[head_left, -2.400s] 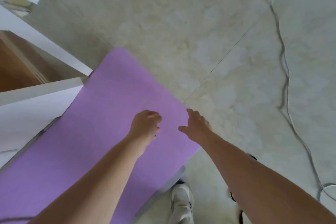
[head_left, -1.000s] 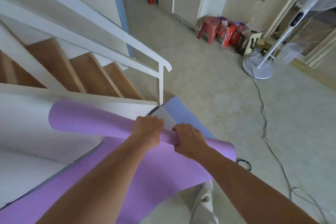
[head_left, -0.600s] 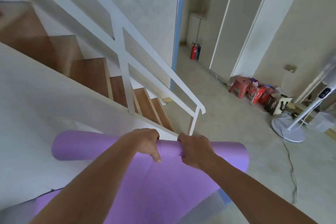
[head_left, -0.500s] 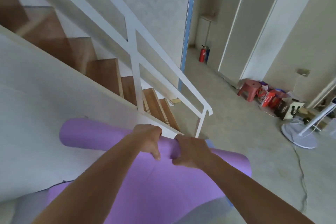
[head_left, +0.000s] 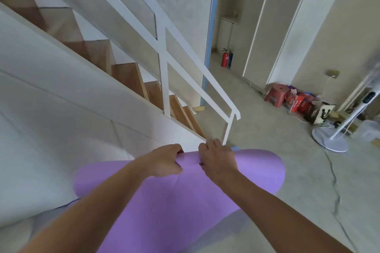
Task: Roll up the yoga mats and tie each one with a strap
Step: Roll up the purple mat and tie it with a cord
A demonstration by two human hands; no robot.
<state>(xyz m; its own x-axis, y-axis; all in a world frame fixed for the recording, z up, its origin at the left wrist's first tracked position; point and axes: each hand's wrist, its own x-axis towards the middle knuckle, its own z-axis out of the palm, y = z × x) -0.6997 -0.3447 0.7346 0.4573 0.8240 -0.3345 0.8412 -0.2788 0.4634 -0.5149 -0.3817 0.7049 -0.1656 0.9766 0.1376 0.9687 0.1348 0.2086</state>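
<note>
A purple yoga mat (head_left: 259, 168) is lifted in front of me, its far end curled into a thick roll that runs from lower left to right. The unrolled part hangs down toward me. My left hand (head_left: 164, 162) grips the top of the roll near its middle, fingers curled over it. My right hand (head_left: 218, 159) grips the roll right beside it. A sliver of a blue mat (head_left: 235, 148) shows just behind my right hand. No strap is in view.
A white staircase wall (head_left: 61, 121) with wooden steps and a white handrail (head_left: 205, 80) stands close on the left. A standing fan (head_left: 331, 139) with a trailing cord (head_left: 337, 187), a red stool (head_left: 275, 93) and boxes sit at the right. Bare concrete floor lies ahead.
The mat lay flat on the floor 2.4 s ago; its end is now rolled and lifted. Over the last second both hands kept gripping the roll while the view tilted up.
</note>
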